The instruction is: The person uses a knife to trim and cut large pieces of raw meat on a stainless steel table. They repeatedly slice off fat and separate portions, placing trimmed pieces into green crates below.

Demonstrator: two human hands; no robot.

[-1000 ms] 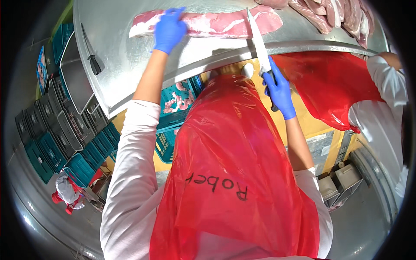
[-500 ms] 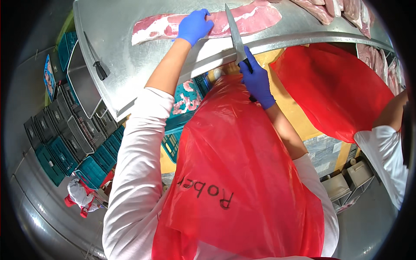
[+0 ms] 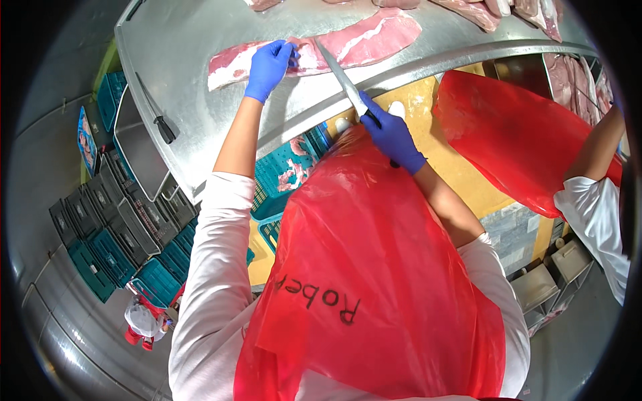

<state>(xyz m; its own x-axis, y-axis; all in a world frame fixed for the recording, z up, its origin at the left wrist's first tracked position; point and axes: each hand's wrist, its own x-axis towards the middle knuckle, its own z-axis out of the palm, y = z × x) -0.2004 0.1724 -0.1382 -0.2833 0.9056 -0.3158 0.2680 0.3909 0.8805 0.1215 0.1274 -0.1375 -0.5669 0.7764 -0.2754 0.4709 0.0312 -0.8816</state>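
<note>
A long pink slab of meat [image 3: 361, 43] with white fat lies across the steel table. My left hand [image 3: 269, 68], in a blue glove, is over the slab's left part. Its fingers are curled together in a pinch, and what lies between them is too small to make out. My right hand [image 3: 393, 139], also gloved in blue, grips the dark handle of a knife [image 3: 344, 81]. The blade slants up and left over the table's front edge, its tip at the slab's near-middle, right of my left fingers.
Another knife [image 3: 160, 123] rests at the table's left side. More meat pieces [image 3: 471, 12] lie at the far right. Below the table edge is a teal crate [image 3: 271, 177] with scraps. A co-worker's red apron [image 3: 515, 140] is close on the right. Stacked crates [image 3: 110, 207] stand at left.
My view has shifted a little. My left hand has drawn left along the slab, its fingers now pinched. The knife tip has come down and left, from beyond the slab's far edge onto it.
</note>
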